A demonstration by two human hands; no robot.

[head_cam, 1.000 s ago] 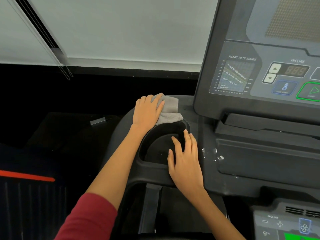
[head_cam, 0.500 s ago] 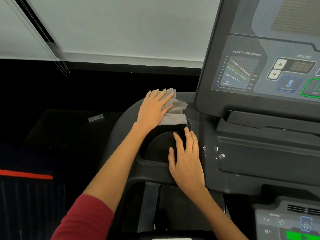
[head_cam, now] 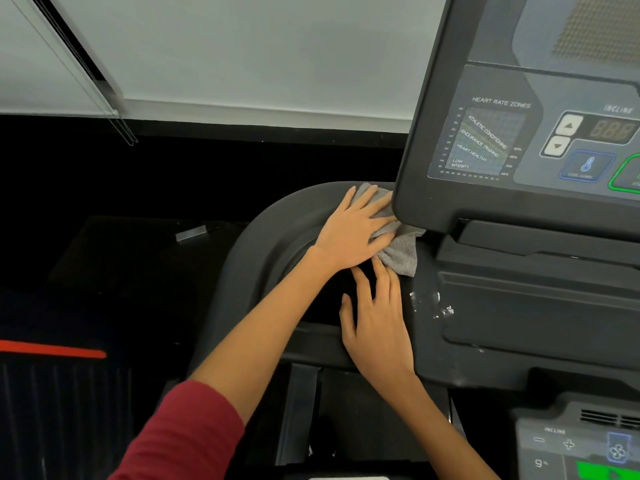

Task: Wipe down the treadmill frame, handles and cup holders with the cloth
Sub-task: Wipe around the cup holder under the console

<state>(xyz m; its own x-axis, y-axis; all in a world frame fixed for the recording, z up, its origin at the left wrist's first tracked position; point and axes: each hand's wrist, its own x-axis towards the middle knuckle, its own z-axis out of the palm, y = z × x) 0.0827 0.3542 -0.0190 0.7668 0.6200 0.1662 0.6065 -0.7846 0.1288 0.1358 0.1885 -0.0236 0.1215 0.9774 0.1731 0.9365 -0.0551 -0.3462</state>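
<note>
My left hand [head_cam: 353,227] presses a grey cloth [head_cam: 400,251] flat against the dark treadmill frame [head_cam: 252,237], at the far rim of the cup holder [head_cam: 322,306], right beside the console's lower left corner. Its fingers lie straight and spread over the cloth. Part of the cloth is hidden under the hand and part tucks under the console edge. My right hand [head_cam: 375,327] rests with straight fingers on the near right rim of the cup holder, its fingertips reaching towards the cloth. The cup holder's dark inside is mostly covered by both arms.
The console [head_cam: 502,140] with a heart rate chart and incline buttons rises at the right. White specks [head_cam: 440,306] mark the frame right of the cup holder. A second control panel [head_cam: 581,445] sits at the lower right. A dark floor and a white wall lie beyond.
My left hand has slid the cloth to the right along the far rim, up to the console's corner. My right hand has stayed on the near rim.
</note>
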